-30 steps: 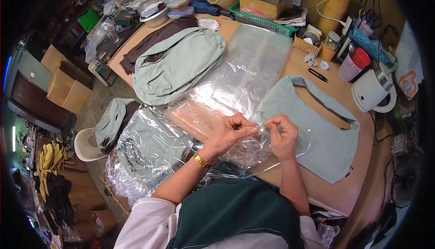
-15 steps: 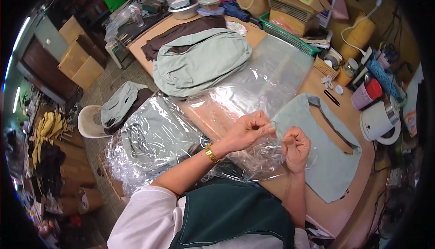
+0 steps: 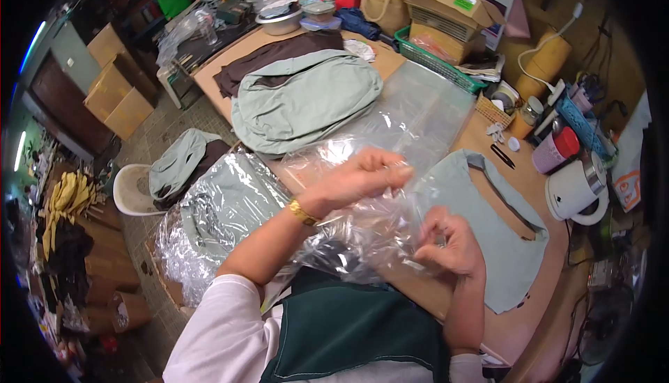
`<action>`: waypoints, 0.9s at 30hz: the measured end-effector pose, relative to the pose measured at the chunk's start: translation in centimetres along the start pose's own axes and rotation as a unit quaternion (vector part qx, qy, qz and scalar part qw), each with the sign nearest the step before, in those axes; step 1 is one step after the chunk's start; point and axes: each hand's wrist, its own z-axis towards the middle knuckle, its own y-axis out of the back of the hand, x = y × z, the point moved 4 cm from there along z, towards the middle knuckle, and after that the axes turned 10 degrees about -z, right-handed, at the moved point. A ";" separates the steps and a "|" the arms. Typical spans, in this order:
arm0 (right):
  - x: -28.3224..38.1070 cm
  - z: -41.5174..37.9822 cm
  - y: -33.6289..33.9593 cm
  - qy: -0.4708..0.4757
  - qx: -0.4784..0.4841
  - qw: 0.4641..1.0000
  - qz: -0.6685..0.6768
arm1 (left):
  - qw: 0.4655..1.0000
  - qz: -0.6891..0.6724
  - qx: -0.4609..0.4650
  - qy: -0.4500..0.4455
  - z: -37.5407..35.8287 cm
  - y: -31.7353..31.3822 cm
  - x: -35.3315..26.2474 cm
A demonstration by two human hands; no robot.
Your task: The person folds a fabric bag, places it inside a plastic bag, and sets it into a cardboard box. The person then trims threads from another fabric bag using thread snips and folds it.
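Note:
Both hands hold a crumpled clear plastic bag (image 3: 380,226) above the front of the table. My left hand (image 3: 373,174), with a gold watch at the wrist, is closed on its upper edge. Lower and to the right, my right hand (image 3: 449,242) pinches the plastic with curled fingers, slightly blurred. Flat on the table to the right lies a pale green fabric piece (image 3: 516,264) with a long opening. Beyond the hands, flat clear plastic sheets (image 3: 425,111) are spread beside a pale green fabric cover (image 3: 306,101) with dark brown cloth (image 3: 279,59) behind it.
Plastic-wrapped green fabric (image 3: 237,202) lies at the left, near a white bin (image 3: 132,188) holding cloth. A white kettle (image 3: 575,188), a pink cup (image 3: 554,152) and black tweezers (image 3: 503,155) are at the right. A green basket (image 3: 439,63) stands at the back.
My hands have moved apart, the left slightly up and leftward, the right down. The clear bag between them is now opened wider and raised more.

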 end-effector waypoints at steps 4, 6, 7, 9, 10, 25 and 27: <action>1.5 0.8 -0.4 0.143 0.139 0.962 -0.186 | 1.000 0.023 0.018 0.000 0.0 -0.3 -1.9; 2.2 0.7 0.2 0.255 0.091 0.957 -0.106 | 0.990 -0.074 -0.098 -0.074 -0.1 0.0 -2.3; 2.4 0.6 0.9 0.249 0.074 0.960 -0.109 | 0.992 -0.073 -0.082 -0.064 0.1 -0.7 -2.5; 3.3 -0.3 1.7 0.264 0.150 0.951 -0.062 | 0.955 -0.227 -0.184 -0.044 0.3 -0.8 -2.4; 3.4 -0.6 1.8 0.258 0.134 0.955 -0.066 | 0.958 -0.227 -0.169 -0.033 0.5 0.0 -1.9; -0.6 -3.1 0.4 0.202 -0.236 0.949 0.055 | 0.991 0.110 0.007 -0.077 4.0 -6.9 3.0; -3.0 -4.4 -0.2 0.026 -0.185 0.976 0.114 | 0.991 0.085 -0.025 -0.105 4.5 -7.1 2.3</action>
